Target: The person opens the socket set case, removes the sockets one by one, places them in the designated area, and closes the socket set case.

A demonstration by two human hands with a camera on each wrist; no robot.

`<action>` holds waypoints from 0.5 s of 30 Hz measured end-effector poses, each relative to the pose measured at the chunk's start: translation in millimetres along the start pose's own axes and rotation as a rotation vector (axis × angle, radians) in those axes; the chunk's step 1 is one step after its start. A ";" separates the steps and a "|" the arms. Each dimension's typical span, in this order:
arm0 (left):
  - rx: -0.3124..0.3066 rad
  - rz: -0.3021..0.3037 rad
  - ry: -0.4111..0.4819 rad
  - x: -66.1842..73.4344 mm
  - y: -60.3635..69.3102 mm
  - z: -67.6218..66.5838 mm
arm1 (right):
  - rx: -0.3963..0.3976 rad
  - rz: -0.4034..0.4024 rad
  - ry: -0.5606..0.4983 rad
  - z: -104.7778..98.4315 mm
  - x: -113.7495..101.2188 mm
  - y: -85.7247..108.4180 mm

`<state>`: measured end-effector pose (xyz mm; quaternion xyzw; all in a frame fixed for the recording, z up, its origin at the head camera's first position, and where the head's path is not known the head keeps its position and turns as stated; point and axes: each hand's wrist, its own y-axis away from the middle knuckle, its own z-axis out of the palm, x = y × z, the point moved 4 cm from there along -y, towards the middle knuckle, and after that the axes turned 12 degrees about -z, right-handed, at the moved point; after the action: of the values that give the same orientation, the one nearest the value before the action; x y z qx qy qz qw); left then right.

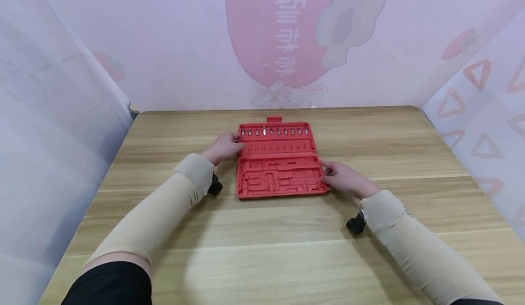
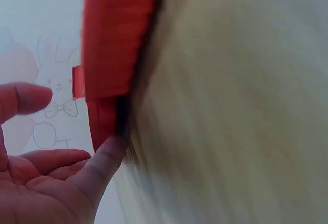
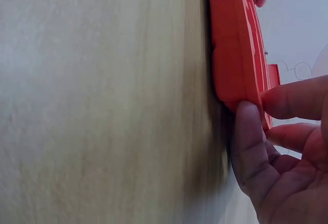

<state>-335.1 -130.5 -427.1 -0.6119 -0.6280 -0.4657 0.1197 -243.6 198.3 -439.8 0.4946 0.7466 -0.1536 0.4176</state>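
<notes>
An opened red plastic tool case (image 1: pixel 283 177) lies flat on the table, its moulded recesses facing up. A row of small metal bits (image 1: pixel 278 131) stands in slots along its far half. My left hand (image 1: pixel 224 147) is at the left side of that far half. In the left wrist view, a digit of the left hand (image 2: pixel 66 183) touches the case's edge (image 2: pixel 123 34), while another finger is held apart from it. At the right side of the near half, my right hand (image 1: pixel 346 177) pinches the case's edge between thumb and fingers, seen closely in the right wrist view.
The wood-grain table (image 1: pixel 262 250) extends around the case. A white printed curtain (image 1: pixel 184 45) hangs behind it and at both sides. Black wrist cameras (image 1: pixel 356 223) hang below the beige sleeves, close to the tabletop.
</notes>
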 end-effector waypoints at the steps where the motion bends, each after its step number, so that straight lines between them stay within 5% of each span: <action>1: -0.007 0.010 -0.024 -1.5 3.3 -0.2 | -0.002 -0.004 0.005 0.1 -0.5 -0.9; 6: -0.035 0.114 -0.206 -8.6 22.5 1.8 | -0.011 -0.025 0.040 -1.2 -3.5 -2.0; 12: -0.005 0.192 -0.627 -14.4 44.8 14.8 | -0.020 -0.016 0.034 -1.0 -4.7 -2.4; 15: 0.011 0.207 -0.761 -15.1 50.9 21.3 | -0.020 -0.022 0.026 -0.3 -6.0 -2.6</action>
<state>-278.0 -134.1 -427.1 -0.8003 -0.5649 -0.1876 -0.0721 -245.0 193.7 -435.4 0.4843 0.7586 -0.1442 0.4113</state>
